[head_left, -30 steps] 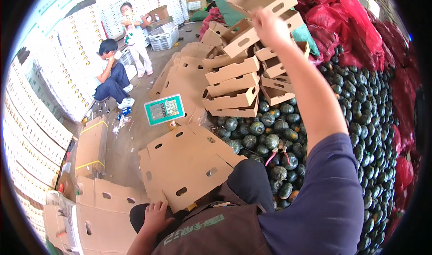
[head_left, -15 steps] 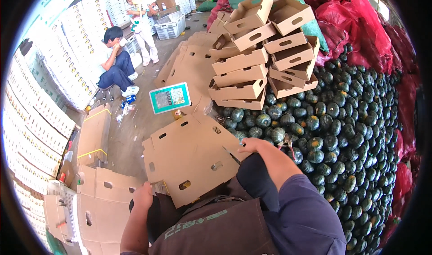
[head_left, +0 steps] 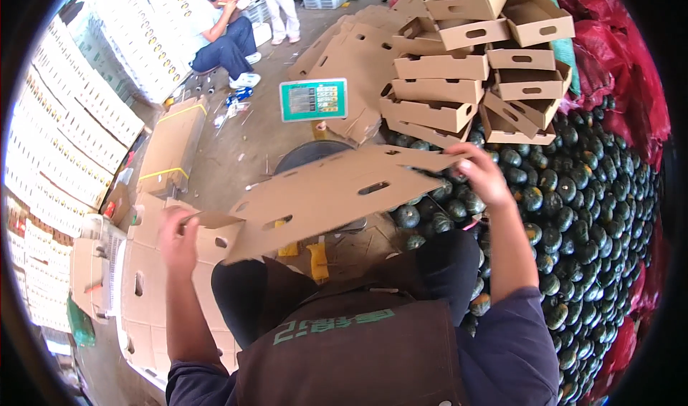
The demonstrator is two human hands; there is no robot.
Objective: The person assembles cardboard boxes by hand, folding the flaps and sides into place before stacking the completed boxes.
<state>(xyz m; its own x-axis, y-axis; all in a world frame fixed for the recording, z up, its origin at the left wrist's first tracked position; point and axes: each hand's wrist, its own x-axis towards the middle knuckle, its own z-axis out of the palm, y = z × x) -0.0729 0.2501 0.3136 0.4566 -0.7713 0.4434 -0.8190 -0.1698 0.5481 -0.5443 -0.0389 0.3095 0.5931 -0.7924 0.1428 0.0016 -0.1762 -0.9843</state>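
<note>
Stretched between my hands above my knees is a flat, die-cut cardboard box blank (head_left: 322, 194) with oval handle holes, lifted and tilted. My left hand (head_left: 179, 240) grips a folded flap at its left end, fingers curled. At the right end, my right hand (head_left: 484, 174) pinches the corner flap, thumb showing on the near side. Behind the blank, partly hidden, is a round dark platform (head_left: 308, 153). A scale's green-rimmed display panel (head_left: 313, 100) stands beyond it.
Dark green pumpkins (head_left: 573, 212) heap up on the right, below red mesh bags (head_left: 623, 76). Folded cardboard trays (head_left: 441, 91) are piled at the far right. More flat blanks (head_left: 172, 291) lie by my left arm. A seated person (head_left: 233, 33) and a standing one are at the back.
The box blank has risen from my lap and tipped, uncovering the floor between my knees and the round platform. Both hands moved up and apart; the view shifted, moving the surroundings rightward and up.
</note>
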